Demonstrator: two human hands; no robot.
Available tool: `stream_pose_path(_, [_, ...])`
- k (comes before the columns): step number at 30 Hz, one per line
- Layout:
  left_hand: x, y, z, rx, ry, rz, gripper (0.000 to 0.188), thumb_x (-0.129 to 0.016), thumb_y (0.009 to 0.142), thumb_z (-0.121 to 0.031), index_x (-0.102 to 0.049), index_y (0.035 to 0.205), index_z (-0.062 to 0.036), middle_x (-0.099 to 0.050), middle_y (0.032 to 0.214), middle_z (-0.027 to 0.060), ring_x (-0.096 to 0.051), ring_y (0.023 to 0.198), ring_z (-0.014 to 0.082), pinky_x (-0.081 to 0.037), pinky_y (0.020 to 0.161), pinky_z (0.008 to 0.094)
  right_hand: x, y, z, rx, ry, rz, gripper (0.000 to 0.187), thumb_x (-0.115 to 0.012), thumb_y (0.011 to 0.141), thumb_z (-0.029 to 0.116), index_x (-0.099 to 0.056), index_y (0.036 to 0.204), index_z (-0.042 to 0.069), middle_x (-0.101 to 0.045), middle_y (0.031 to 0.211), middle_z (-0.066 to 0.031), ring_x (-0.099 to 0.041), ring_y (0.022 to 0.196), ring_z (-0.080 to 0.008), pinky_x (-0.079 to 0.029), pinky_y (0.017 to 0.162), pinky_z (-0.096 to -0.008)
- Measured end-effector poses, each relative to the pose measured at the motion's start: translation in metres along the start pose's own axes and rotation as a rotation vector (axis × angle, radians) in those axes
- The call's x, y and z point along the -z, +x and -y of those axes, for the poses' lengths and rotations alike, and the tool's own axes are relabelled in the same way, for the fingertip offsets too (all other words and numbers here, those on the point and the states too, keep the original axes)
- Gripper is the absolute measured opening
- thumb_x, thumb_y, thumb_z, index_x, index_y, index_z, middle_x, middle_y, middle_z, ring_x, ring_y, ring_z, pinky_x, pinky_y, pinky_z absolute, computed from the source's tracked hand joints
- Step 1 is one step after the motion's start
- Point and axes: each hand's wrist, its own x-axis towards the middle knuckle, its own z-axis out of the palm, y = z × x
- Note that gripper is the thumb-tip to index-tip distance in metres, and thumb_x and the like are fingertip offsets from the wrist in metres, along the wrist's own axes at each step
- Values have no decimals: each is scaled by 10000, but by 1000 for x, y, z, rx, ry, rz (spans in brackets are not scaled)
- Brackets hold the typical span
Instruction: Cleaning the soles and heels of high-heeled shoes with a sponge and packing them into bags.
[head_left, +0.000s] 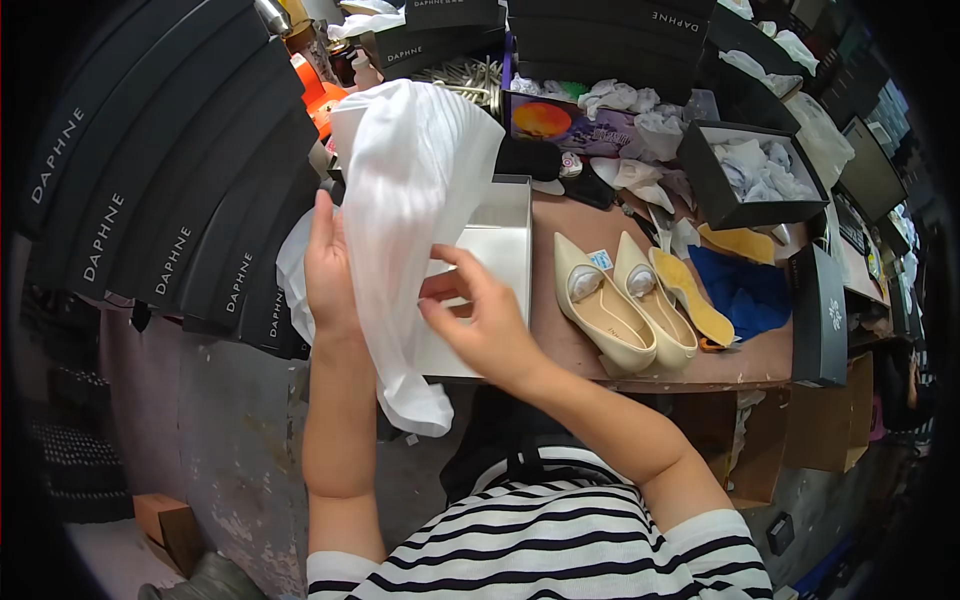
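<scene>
A thin white tissue-like wrapping (415, 170) hangs upright in front of me, its twisted lower end dangling past the table's front edge. My left hand (328, 275) holds it from the left; the thumb points up and the other fingers are hidden behind it. Whether anything is inside, I cannot tell. My right hand (480, 315) is at its right side, fingers bent and apart, the tips close to its edge. Behind the wrapping sits an open box with a white inside (508, 255). To the right, a pair of cream pointed shoes (625, 310) stands on the table.
Stacked black shoe boxes (190, 180) rise at the left. Right of the shoes lie yellow insoles (695, 300) and a blue cloth (740, 285). A black box with crumpled paper (755, 170) stands farther back. Another black box (818, 315) is at the table's right edge (740, 375).
</scene>
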Motion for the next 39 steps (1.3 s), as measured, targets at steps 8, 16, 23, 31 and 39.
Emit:
stream_pose_path(8, [-53, -1, 21, -674, 317, -121, 526, -427, 932, -348, -399, 1267, 57, -460, 1259, 185, -463, 1141, 289, -342, 992, 404, 39, -15, 37, -69, 384, 35, 466, -622, 818, 139, -472, 1230, -16, -597, 1066, -108, -592, 900, -149, -479, 803, -283])
stream_pose_path(16, [40, 12, -24, -665, 1983, -574, 586, -723, 643, -103, -535, 1198, -84, -604, 973, 81, -514, 1007, 254, -314, 932, 484, 160, -86, 109, -149, -10, -48, 386, -687, 779, 184, -574, 1078, -33, -617, 853, -21, -553, 682, -43, -453, 624, -181])
stream_pose_path(23, [-7, -10, -129, 39, 1638, 53, 157, -627, 718, -78, -631, 834, 29, -604, 760, -5, -536, 692, 69, -429, 641, 213, 275, -151, 160, -351, -848, -66, 153, -637, 686, 80, -614, 800, -19, -570, 664, -2, -511, 642, -75, -422, 611, -244])
stream_pose_path(31, [-46, 55, -139, -606, 2563, -158, 640, -543, 671, -602, -622, 666, 33, -576, 581, 176, -585, 582, 308, -441, 542, 404, 381, -174, 126, -337, -641, -483, 191, -623, 823, 168, -619, 905, -5, -597, 753, 4, -518, 647, -64, -411, 578, -221])
stream_pose_path(39, [36, 39, 0, -1273, 2643, 139, 679, -672, 685, -250, -412, 1304, -146, -342, 1362, 99, -327, 1276, 280, -187, 1044, 574, 274, -143, 69, -264, -1550, -441, 563, -749, 617, 122, -520, 1108, -28, -555, 1038, -164, -522, 996, -295, -422, 865, -359])
